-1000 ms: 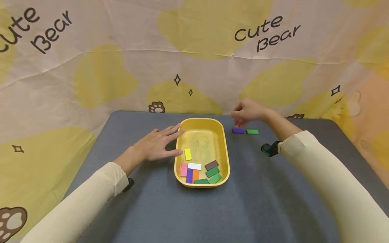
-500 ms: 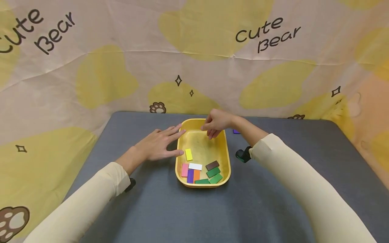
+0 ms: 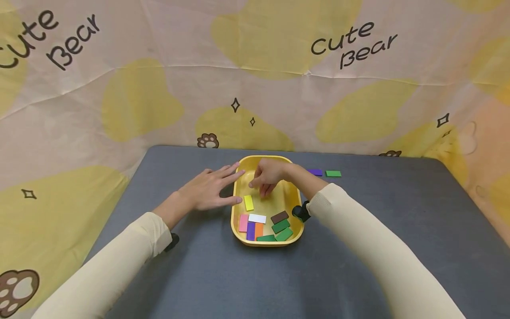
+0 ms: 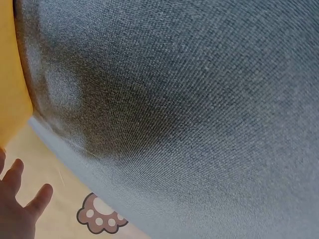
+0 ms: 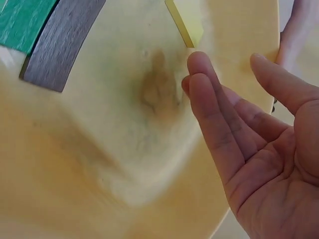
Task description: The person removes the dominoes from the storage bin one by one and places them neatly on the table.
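Observation:
My left hand (image 3: 209, 188) lies at the left rim of the yellow tray (image 3: 284, 197), fingers spread, with the thumb close to a small yellow block (image 3: 249, 203). Reaching into the tray from the right, my right hand (image 3: 271, 175) hangs over its bare middle. The right wrist view shows that hand's fingers (image 5: 217, 132) nearly straight, thumb apart, nothing between them; the fingertips are right by the yellow block (image 5: 187, 22). At the tray's near end lie white (image 3: 256, 219), pink (image 3: 243, 223), purple (image 3: 250, 231), orange (image 3: 259, 229), brown (image 3: 280, 217) and several green blocks (image 3: 280, 226).
On the grey table (image 3: 247, 279), right of the tray's far end, lie a purple block (image 3: 316, 172) and a green block (image 3: 333, 173). A patterned cloth (image 3: 263, 44) hangs behind the table. Each wrist carries a small dark camera.
My right hand has moved left and nearer, from above the purple block on the table to inside the tray. The left hand and the blocks have stayed put.

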The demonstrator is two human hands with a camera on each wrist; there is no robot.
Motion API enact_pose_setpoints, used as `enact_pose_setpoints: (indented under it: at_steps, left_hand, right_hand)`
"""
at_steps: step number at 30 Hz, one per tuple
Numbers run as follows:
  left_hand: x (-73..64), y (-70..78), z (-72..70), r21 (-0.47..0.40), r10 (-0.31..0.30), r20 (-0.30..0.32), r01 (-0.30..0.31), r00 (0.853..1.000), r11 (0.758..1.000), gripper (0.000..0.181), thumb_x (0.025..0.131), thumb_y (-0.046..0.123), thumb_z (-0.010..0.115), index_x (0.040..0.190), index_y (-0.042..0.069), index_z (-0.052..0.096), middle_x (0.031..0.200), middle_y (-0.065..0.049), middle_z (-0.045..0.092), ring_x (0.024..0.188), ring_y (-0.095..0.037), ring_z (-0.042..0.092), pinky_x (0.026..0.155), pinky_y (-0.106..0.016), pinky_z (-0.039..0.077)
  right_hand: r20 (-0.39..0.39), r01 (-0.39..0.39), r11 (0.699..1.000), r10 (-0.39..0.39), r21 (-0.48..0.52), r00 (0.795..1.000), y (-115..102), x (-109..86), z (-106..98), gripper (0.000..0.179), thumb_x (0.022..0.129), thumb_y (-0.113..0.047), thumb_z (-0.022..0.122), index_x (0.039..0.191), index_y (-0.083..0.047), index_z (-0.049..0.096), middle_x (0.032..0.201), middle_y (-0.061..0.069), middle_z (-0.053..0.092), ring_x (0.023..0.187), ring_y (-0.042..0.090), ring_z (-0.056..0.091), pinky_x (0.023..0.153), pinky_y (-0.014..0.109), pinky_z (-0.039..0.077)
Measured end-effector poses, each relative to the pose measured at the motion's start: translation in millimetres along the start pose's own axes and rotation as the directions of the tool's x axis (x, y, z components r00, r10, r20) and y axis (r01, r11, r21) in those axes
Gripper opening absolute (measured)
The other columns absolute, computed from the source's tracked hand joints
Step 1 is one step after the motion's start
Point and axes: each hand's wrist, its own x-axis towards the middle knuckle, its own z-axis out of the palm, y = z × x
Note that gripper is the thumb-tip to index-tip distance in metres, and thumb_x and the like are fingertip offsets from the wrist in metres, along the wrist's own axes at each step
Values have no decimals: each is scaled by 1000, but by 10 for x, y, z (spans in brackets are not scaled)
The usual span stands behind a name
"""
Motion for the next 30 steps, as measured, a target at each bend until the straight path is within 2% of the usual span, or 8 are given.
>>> enact_pose_setpoints:
  at_steps: [5,12,18,25,30]
  left_hand:
    - [2,2,2,-8,-1,1,1,1000,1000,85,92,74,39,160,27,19,166,-1,13,149,-29,24,110,-60,28]
    - [0,-5,-5,0,10,-1,-10,1000,1000,86,92,76,37,160,26,19,166,-1,12,149,-28,23,110,-60,29]
    - [2,-9,-12,6,15,-1,-15,1000,1000,87,92,76,36,160,26,19,166,0,11,150,-27,21,110,-61,29]
    - [9,-9,-12,2,12,0,-12,1000,1000,87,92,76,37,160,25,19,166,-1,11,150,-27,21,110,-61,29]
    - [7,-8,-5,-2,18,-5,-18,1000,1000,86,92,75,39,160,25,20,166,-1,12,150,-28,21,110,-61,29]
  right_hand:
    - [27,-52,999,52,1,998,-28,34,45,31,98,-22,66,107,6,72,82,18,74,81,32,74,78,39,57]
    - [49,-75,996,73,47,996,-36,119,140,27,97,-21,66,111,3,67,81,18,74,73,26,74,73,33,58]
    - [42,-67,996,64,60,997,-67,157,203,25,97,-18,66,104,6,67,78,19,73,66,23,73,70,34,58]
    - [32,-106,991,104,77,994,-97,215,241,27,96,-18,68,98,9,67,75,17,73,58,18,70,68,31,58]
    - [42,-108,992,105,69,994,-111,247,263,27,95,-18,68,94,9,69,75,17,73,56,17,69,66,29,57]
